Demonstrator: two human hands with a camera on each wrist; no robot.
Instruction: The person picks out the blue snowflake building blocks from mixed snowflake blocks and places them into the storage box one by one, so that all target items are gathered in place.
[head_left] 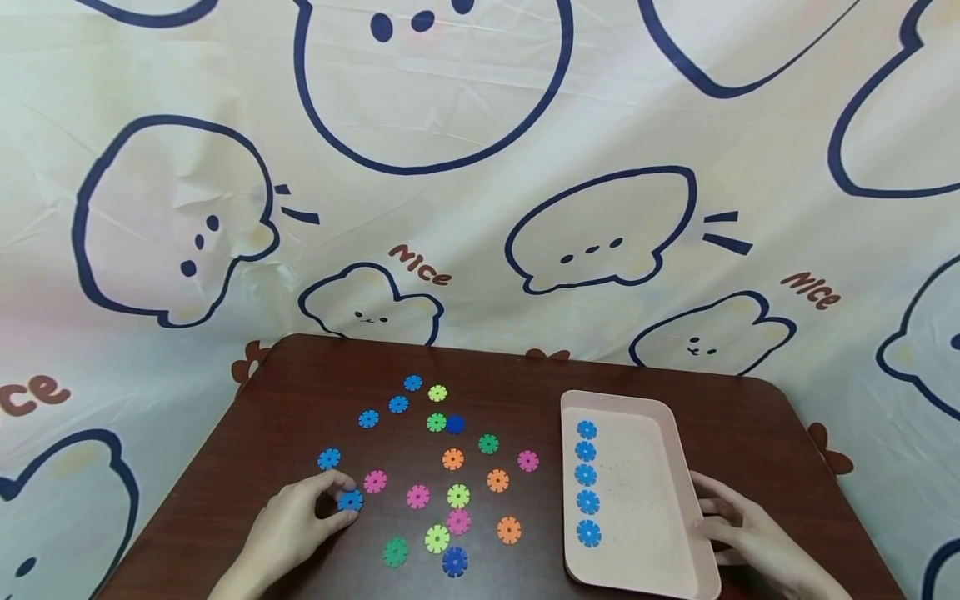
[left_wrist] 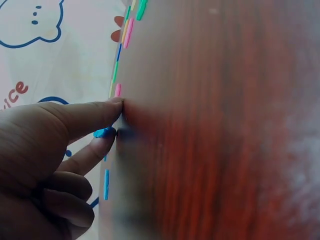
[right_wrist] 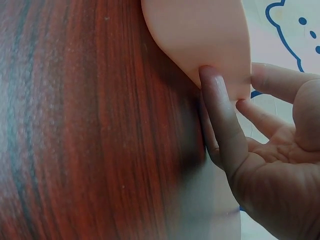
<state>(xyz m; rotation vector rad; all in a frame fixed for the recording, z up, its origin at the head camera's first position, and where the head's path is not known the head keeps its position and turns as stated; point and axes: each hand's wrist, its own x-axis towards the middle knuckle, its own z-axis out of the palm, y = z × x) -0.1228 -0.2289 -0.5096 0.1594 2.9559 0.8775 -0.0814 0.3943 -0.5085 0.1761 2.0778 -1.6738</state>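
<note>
My left hand [head_left: 288, 521] pinches a light-blue notched plastic disc [head_left: 350, 500] between thumb and forefinger, low over the table's left part. In the left wrist view the same disc [left_wrist: 101, 133] shows edge-on by the fingertips, partly hidden by them. Another blue disc [head_left: 328, 458] lies just beyond that hand, and a pink one [head_left: 375, 482] to its right. On the right, a shallow beige tray [head_left: 637, 492] holds a column of several blue discs [head_left: 587, 475] along its left side. My right hand [head_left: 750, 533] grips the tray's right rim, fingers against its outer wall [right_wrist: 225, 80].
Loose discs are scattered over the dark wooden table [head_left: 300, 400]: several more blue, pink [head_left: 417, 497], orange [head_left: 509, 530], yellow-green [head_left: 437, 538] and green [head_left: 395, 552]. A dark-blue disc [head_left: 454, 562] lies nearest the front. Behind hangs a cloth [head_left: 480, 217] with cartoon outlines.
</note>
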